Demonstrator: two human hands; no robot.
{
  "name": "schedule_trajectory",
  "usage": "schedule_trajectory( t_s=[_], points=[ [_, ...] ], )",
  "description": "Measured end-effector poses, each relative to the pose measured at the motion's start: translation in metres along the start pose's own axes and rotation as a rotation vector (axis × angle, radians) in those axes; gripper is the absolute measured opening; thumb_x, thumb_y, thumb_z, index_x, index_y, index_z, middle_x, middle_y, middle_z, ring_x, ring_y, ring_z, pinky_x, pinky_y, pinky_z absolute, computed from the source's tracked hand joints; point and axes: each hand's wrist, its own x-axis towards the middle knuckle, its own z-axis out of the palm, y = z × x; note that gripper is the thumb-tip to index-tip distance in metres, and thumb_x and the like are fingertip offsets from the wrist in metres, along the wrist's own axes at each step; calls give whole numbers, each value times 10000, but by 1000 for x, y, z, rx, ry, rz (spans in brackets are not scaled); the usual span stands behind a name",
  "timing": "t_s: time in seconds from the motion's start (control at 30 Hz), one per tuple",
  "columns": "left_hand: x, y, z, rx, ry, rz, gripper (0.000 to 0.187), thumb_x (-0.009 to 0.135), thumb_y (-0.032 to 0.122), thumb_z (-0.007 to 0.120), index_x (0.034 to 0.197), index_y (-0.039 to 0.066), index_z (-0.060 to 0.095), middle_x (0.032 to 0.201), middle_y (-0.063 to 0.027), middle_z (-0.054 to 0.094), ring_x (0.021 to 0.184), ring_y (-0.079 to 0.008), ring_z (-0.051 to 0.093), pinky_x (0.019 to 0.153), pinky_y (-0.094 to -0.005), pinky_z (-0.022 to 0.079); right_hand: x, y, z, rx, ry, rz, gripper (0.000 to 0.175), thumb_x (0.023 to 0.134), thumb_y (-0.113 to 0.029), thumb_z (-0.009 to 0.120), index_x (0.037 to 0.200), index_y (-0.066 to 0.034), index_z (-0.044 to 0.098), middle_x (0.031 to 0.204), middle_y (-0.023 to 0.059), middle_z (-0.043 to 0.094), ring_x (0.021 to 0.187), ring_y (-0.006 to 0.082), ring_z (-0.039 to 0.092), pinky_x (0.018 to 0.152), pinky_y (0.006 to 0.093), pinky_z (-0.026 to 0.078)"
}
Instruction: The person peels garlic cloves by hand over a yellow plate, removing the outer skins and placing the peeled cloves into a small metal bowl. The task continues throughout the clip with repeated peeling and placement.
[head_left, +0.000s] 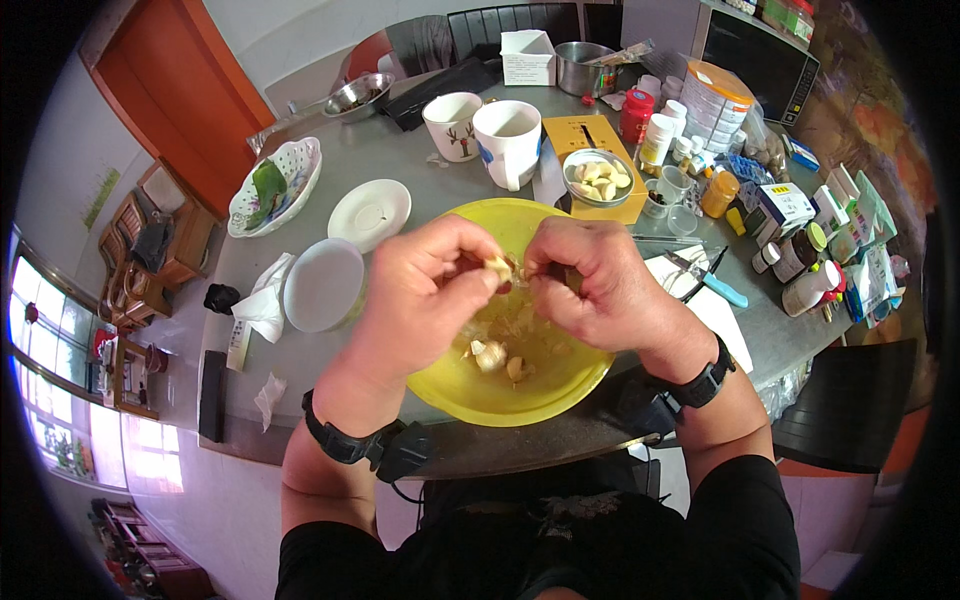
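Above a yellow plastic basin (517, 409), my left hand (435, 292) pinches a garlic clove (498, 267) between thumb and fingertips. Close beside it, my right hand (589, 281) has its thumb and fingers drawn together on a piece of papery garlic skin (520, 271), partly hidden by the fingers. A garlic bulb (491, 355) and a smaller unpeeled clove (516, 369) lie in the basin among loose skins. Beyond the basin, a small round bowl (628, 196) of peeled cloves rests on a yellow box (581, 135).
Left of the basin are a white bowl (324, 285), a saucer (370, 215) and an openwork dish (307, 169). Two mugs (508, 139) stand behind. On the right lie light-blue-handled scissors (724, 289), near several medicine bottles (810, 289). The table's front edge (480, 454) runs before my body.
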Motion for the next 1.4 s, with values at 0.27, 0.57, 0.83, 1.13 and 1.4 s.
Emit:
schedule_trajectory(
  t_s=[0.27,0.57,0.83,1.13,1.4],
  points=[
    [4,5,-10,-95,34,-86,128,826,-3,630,949,-14,595,879,-93,655,768,-135,631,655,-233,494,2,-6,1,114,62,79,62,780,13,616,832,17,583,721,93,574,603,163,580,547,288,463],
    [-3,2,0,-59,-10,-74,103,819,-28,638,915,-22,602,818,-10,620,700,-43,563,608,-186,446,3,-3,7,-14,119,-73,86,782,27,650,829,2,583,717,111,561,612,240,577,545,311,455],
    [4,-3,-11,-324,79,-23,159,840,-5,552,995,-11,584,937,-139,655,817,-147,611,689,-245,469,2,1,5,-47,93,-94,67,855,-17,639,843,2,576,692,54,534,601,142,546,531,258,417],
    [4,1,-8,-371,124,-11,129,837,-49,588,963,-25,610,883,-100,673,772,-116,624,648,-229,489,0,1,3,184,110,217,101,915,-83,627,913,9,585,771,10,592,634,50,565,537,200,443],
    [0,2,3,-47,103,50,114,831,-57,623,941,-30,622,846,-68,662,737,-80,617,631,-197,493,-1,-3,10,281,20,233,93,869,-60,659,875,13,602,698,37,570,618,67,514,550,238,442]
  ],
)
